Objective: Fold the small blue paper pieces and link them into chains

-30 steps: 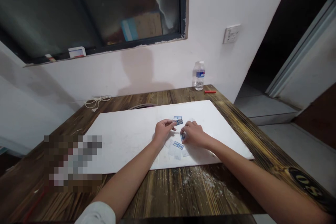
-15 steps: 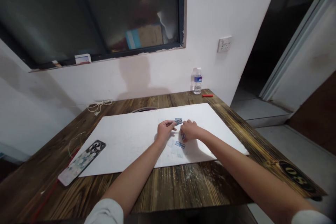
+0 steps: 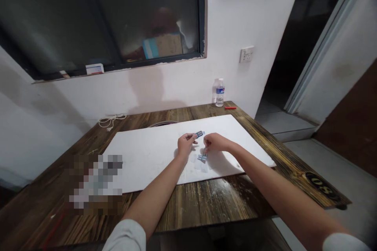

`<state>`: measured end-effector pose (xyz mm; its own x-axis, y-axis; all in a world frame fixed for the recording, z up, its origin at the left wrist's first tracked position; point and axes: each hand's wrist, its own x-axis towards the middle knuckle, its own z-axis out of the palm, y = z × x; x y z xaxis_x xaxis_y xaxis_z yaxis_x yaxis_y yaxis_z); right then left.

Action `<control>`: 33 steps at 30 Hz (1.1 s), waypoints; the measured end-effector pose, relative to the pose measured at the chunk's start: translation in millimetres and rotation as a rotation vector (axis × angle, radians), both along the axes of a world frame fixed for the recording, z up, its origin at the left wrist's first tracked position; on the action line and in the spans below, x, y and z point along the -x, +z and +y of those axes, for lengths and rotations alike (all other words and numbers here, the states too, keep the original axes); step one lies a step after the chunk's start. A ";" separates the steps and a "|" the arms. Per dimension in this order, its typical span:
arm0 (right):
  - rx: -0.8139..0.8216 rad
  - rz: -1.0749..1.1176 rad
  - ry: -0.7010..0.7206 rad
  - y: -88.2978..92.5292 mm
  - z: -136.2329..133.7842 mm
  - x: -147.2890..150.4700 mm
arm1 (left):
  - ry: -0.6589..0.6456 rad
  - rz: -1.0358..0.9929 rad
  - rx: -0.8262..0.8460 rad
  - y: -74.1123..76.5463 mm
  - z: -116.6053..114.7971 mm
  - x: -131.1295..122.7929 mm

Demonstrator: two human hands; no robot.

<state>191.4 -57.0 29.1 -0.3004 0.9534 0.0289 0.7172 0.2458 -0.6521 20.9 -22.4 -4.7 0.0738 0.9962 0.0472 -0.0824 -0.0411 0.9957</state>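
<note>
My left hand (image 3: 185, 143) is closed in a pinch on a small flat blue-and-grey piece with slots (image 3: 199, 134), held just above a white board (image 3: 144, 153). Beside it my right hand (image 3: 216, 142) has its fingers pinched together and pointing down. What they grip, if anything, I cannot make out. Under those fingertips lies a similar small blue slotted piece (image 3: 202, 157); whether they touch it is unclear. Some thin, see-through pieces (image 3: 204, 167) lie on the board just in front of it.
The board rests on a dark wooden table (image 3: 203, 204). A water bottle (image 3: 219, 93) and a red stick-like object (image 3: 230, 108) stand and lie at the back right. A white cord (image 3: 112, 119) is coiled at back left. A pixelated patch (image 3: 98, 184) covers the left side.
My right hand has shifted slightly, its fingertips now down near the lying blue piece. The blue piece in my left hand has tilted. The view has moved slightly.
</note>
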 end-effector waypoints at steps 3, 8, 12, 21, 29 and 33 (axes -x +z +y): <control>-0.019 0.440 -0.125 -4.5 10.0 -4.1 | 0.002 -0.012 -0.007 -0.5 0.4 -0.1; -0.236 0.675 -0.392 -12.7 18.8 7.4 | -0.012 -0.035 0.011 -1.1 -0.1 1.7; -0.340 0.603 -0.477 -19.8 14.6 15.1 | -0.038 -0.030 0.039 -2.5 -0.9 3.1; -0.255 0.657 -0.468 -24.0 14.4 18.5 | -0.049 -0.014 -0.021 1.9 0.8 2.5; 0.074 -0.089 -0.111 -4.6 -6.0 1.6 | 0.037 -0.021 0.017 -2.8 1.1 2.3; 0.036 -0.476 -0.060 -3.2 -18.6 15.9 | 0.032 -0.022 0.013 -4.6 2.0 2.7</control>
